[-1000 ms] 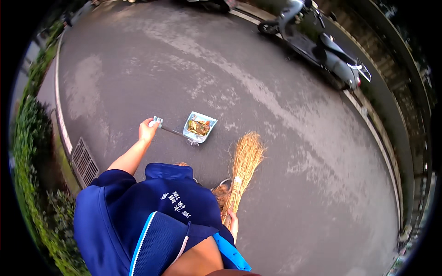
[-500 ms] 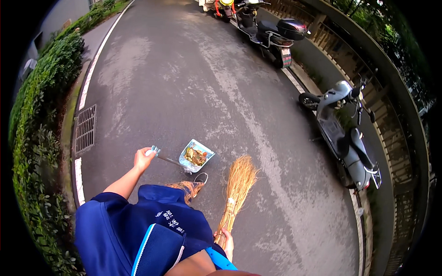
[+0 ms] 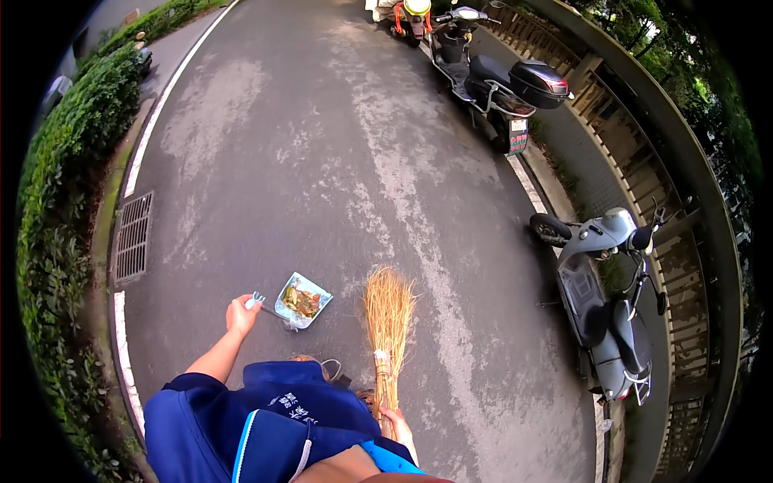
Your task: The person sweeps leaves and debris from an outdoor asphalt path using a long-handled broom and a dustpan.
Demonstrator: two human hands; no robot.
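Observation:
My left hand (image 3: 241, 313) is closed round the light blue end of a long-handled dustpan (image 3: 321, 299). The pan is pale blue and white, held out ahead of me over the road, with a heap of dry leaves (image 3: 301, 302) in it. Low on the right, my right hand (image 3: 395, 423) grips the bound handle of a straw broom (image 3: 389, 318). Its yellow bristles fan out away from me, to the right of the dustpan and apart from it.
A grey scooter (image 3: 585, 294) stands along the right edge, with a black scooter (image 3: 493, 92) farther up and a fence (image 3: 644, 173) behind. On the left are a drain grate (image 3: 134, 237) and a green hedge (image 3: 72, 153). Grey asphalt (image 3: 266, 193) runs ahead.
The dustpan has shifted left and slightly nearer me, its handle more foreshortened. The broom has swung left and stands straighter. The scooters and grate appear lower in view.

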